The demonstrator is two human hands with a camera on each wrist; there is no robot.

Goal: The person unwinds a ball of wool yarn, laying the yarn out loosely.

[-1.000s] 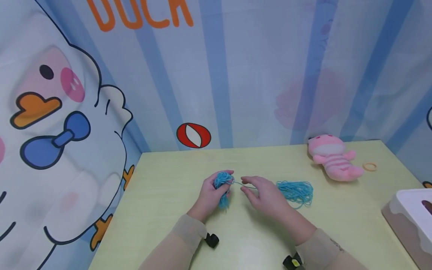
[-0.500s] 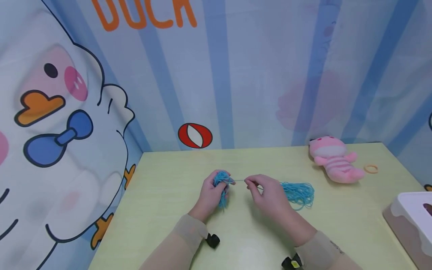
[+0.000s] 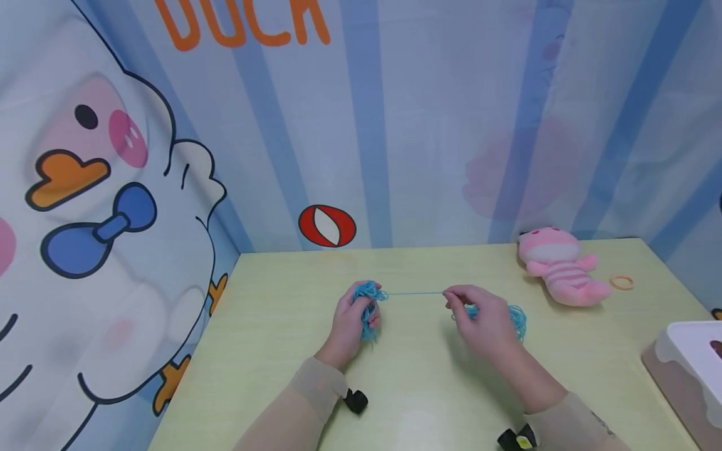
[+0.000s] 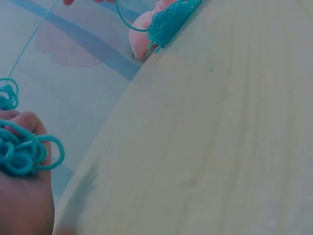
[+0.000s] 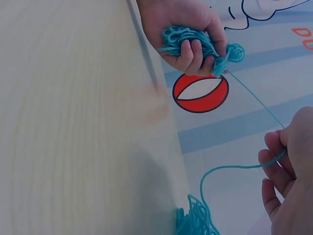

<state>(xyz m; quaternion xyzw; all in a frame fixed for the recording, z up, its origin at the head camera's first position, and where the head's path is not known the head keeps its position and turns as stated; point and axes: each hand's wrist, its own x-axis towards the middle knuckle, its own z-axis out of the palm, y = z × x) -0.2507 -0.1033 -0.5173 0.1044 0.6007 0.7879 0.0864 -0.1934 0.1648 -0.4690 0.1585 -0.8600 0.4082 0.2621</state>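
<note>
In the head view my left hand (image 3: 345, 326) grips a bunched clump of turquoise yarn (image 3: 368, 294), its fingers curled round the strands, as the right wrist view also shows. A single taut strand (image 5: 257, 102) runs from this clump across to my right hand (image 3: 479, 316), which pinches it between thumb and forefinger. From that pinch the yarn trails slackly down to a looser pile of turquoise yarn (image 3: 517, 322) on the table, partly hidden behind the right hand in the head view. Both hands are held above the tabletop.
A pink striped plush toy (image 3: 558, 269) lies at the back right of the pale table (image 3: 282, 294). Beside it is a small orange ring (image 3: 622, 282). A white-lidded box (image 3: 690, 363) stands at the right edge. A printed curtain (image 3: 429, 125) hangs behind the table.
My right hand has closed its fingertips on the strand and moved right, drawing out a longer, straight stretch of yarn. My left hand keeps its grip on the clump, nearly in place.
</note>
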